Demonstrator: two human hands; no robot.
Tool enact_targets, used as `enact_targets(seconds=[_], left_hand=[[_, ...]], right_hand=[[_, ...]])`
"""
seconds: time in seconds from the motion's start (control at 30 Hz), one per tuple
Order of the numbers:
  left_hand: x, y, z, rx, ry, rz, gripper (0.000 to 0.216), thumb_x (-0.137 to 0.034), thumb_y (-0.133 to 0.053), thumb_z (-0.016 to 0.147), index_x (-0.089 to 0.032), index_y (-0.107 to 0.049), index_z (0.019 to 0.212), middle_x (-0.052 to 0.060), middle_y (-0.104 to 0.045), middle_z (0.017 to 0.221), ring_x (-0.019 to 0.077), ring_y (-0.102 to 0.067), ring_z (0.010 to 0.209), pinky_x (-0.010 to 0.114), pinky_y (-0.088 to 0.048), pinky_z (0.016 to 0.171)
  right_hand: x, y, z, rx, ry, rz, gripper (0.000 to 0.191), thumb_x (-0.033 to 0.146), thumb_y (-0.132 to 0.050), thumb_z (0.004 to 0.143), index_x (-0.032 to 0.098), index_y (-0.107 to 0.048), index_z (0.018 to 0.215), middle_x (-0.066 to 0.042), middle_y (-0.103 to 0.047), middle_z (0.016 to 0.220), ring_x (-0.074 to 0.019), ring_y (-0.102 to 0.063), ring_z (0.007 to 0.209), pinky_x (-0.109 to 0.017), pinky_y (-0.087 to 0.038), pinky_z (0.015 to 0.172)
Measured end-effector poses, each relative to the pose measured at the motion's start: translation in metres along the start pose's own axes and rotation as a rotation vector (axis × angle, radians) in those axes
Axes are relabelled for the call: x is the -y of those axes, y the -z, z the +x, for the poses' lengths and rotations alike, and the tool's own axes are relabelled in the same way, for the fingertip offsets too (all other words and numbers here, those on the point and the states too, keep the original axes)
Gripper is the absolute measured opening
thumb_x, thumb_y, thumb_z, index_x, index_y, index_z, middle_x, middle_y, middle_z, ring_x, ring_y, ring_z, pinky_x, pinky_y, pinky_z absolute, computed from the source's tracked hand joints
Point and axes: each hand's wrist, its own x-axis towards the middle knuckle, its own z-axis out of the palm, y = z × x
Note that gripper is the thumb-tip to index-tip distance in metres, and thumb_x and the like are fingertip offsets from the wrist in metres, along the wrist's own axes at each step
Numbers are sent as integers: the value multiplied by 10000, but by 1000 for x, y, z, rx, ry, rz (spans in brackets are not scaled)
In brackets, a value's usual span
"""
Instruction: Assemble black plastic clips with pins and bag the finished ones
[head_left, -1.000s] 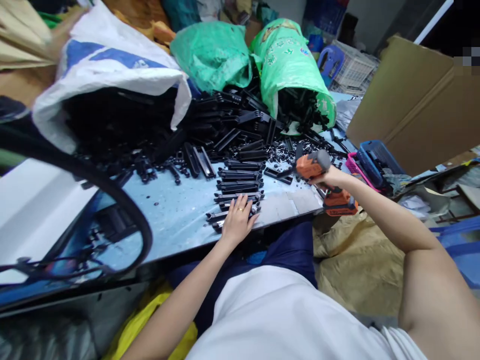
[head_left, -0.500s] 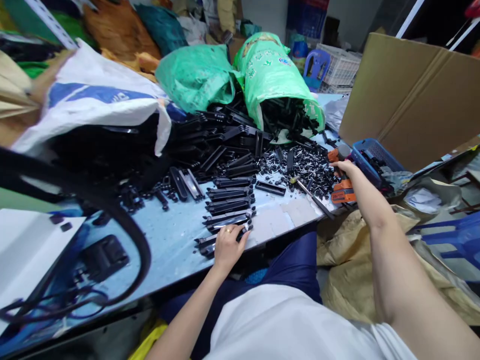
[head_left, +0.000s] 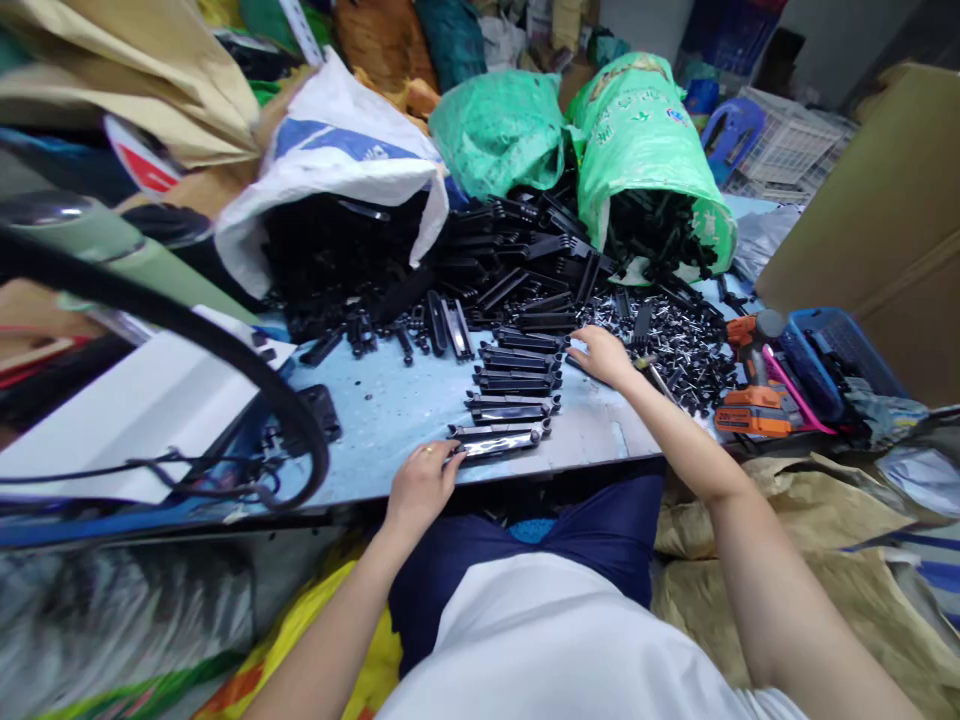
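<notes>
My left hand (head_left: 421, 486) is at the near end of a row of long black plastic parts (head_left: 517, 382). Its thumb and fingers close on the left end of the nearest black plastic part (head_left: 499, 443), which has a shiny face. My right hand (head_left: 602, 356) reaches over the far right end of the row, thumb and fingers apart. Beneath it lies a single black part (head_left: 583, 372), partly covered by the hand; whether they touch I cannot tell. An orange cordless drill (head_left: 750, 385) lies to the right of a heap of small screws (head_left: 679, 335).
Behind the row is a pile of black parts (head_left: 517, 245), between a white sack (head_left: 352, 130) and a green sack (head_left: 645, 140). A blue basket (head_left: 814, 375) and a cardboard box (head_left: 862, 220) stand at right. A black hose (head_left: 300, 400) arcs over the left side.
My right hand has let go of the drill and moved left to the row. My left hand has shifted from the right part of the nearest pieces to their left end. The view has turned left.
</notes>
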Motion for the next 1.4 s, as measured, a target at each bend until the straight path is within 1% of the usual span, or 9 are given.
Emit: enact_targets(seconds=[0.2,0.37,0.53,0.67,0.83,1.0,1.2,1.3,1.4], left_hand=[[-34,7,-7,-104,246,-247,278,-395,-474,807,-186,-622,916,94,-654,848,240,-601,842,383,-464,811],[-65,3,-28,165,730,-928,307,-429,-603,718,-181,-595,899,45,-636,766,178,-609,683,313,-494,674],[-85,-8,-31,318,1226,-1504,300,-427,-642,728,-164,-544,835,61,-634,767,184,-639,701,320,-507,691],[-95,-23,-28,25,1320,-1791,241,-381,-618,766,-159,-562,843,90,-652,883,201,-633,890,345,-486,840],[-104,-34,-35,-367,1257,-1946,361,-405,-683,686,-174,-598,949,69,-682,957,249,-600,1007,389,-480,892],[-104,-33,-43,-526,1233,-2009,471,-395,-761,577,-189,-594,966,47,-676,1026,263,-577,1063,399,-480,911],[-59,1,-88,-715,1196,-1994,388,-416,-681,649,-176,-628,949,52,-698,952,274,-608,1004,417,-483,901],[-27,21,-140,-771,1333,-1896,339,-430,-582,729,-153,-647,914,62,-708,812,269,-644,896,423,-499,854],[3,27,-194,-709,1494,-1804,381,-479,-501,775,-147,-654,885,76,-698,730,263,-660,788,406,-525,765]], right_hand=[[42,-33,71,229,204,-70,386,57,-508,740,106,-584,1115,-134,-606,1116,-242,-543,1048,-329,-412,885],[37,-13,87,342,286,-10,412,156,-614,697,154,-598,1108,-55,-647,1043,-191,-598,932,-268,-442,830],[50,-11,84,626,105,192,892,449,-771,529,126,-442,1293,-128,-517,1267,-258,-518,1111,-313,-408,939],[66,-27,58,677,41,283,944,595,-735,505,134,-452,1278,-124,-466,1318,-292,-428,1205,-336,-343,1008],[74,-39,12,772,87,371,838,589,-739,501,153,-479,1167,-70,-615,1011,-227,-569,924,-326,-450,819],[84,-44,-17,790,33,582,775,532,-747,515,174,-429,1124,24,-571,750,-162,-555,695,-298,-460,649],[175,-56,-47,586,308,828,928,472,-788,452,215,-339,1223,-54,-553,1097,-230,-540,1002,-359,-431,870],[245,-83,-67,704,355,767,932,468,-787,466,217,-342,1245,-64,-548,1146,-241,-523,1072,-375,-402,932],[301,-125,-82,949,205,628,927,489,-788,464,178,-377,1234,-79,-577,1117,-226,-553,1041,-355,-436,910]])
